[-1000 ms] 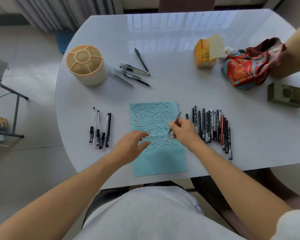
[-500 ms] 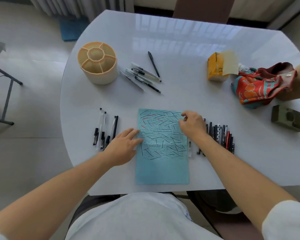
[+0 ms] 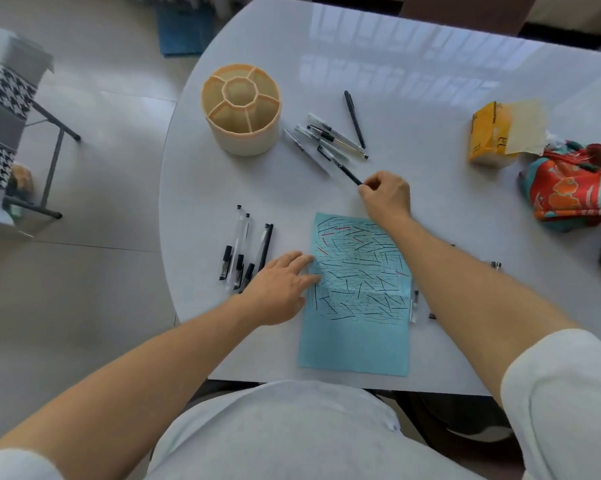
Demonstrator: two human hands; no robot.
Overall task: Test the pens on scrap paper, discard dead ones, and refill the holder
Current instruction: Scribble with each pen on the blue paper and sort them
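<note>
your left hand (image 3: 281, 286) is lying flat with its fingers straight, its fingertips pressing the left edge of the thin blue scrap paper (image 3: 356, 344), which is sitting close to the near rim of the glossy white table (image 3: 430, 109); the sheet's upper half is crowded with short black and red test strokes and its lower part is showing bare. your right forearm is crossing over the paper's right edge and is hiding most of the pens lying there, so only a clear pen (image 3: 414, 304) just beside the sheet is peeking out. left of your left hand, a row of slim clear and black pens (image 3: 245, 252) is lying roughly side by side, well in from the curved table edge. further out, your right hand (image 3: 386, 196) is curling its fingers and pinching the near end of a thin black pen (image 3: 340, 166), which is slanting away toward a loose cluster of pens (image 3: 328, 138) fanning across the tabletop. just left of that cluster, the round cream pen holder (image 3: 240, 109) is standing upright, its matte walls dividing it into wedge compartments around a centre cell. off to the right, a yellow tissue pack (image 3: 491, 136) and a crumpled orange and teal cloth (image 3: 576, 188) are sitting well apart from your hands.
</note>
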